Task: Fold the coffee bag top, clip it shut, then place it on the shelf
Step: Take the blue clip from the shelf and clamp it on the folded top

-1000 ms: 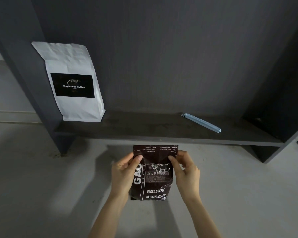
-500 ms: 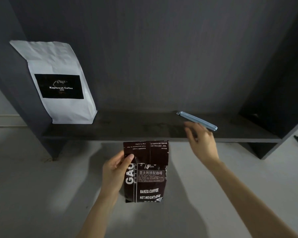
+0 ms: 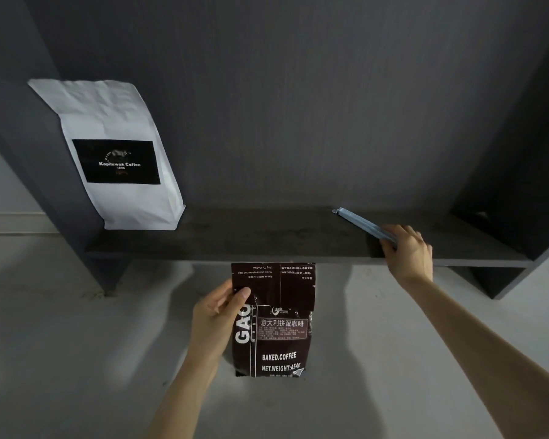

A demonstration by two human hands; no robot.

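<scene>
A dark brown coffee bag (image 3: 278, 337) with white print hangs upright below the shelf's front edge, its top flap folded down over the front. My left hand (image 3: 217, 315) grips it at the left side, thumb pressing the folded flap. A long light-blue bag clip (image 3: 358, 221) lies on the dark shelf (image 3: 267, 239) toward the right. My right hand (image 3: 408, 251) reaches onto the shelf, and its fingers close over the clip's near end.
A tall white coffee bag (image 3: 118, 153) with a black label stands at the shelf's left end against the side panel. A dark upright panel (image 3: 520, 185) bounds the shelf on the right. Pale grey floor (image 3: 61, 343) lies below.
My right hand left the bag's top, reached up to the right and came down on the clip's near end. My left hand alone holds the bag, a little higher.
</scene>
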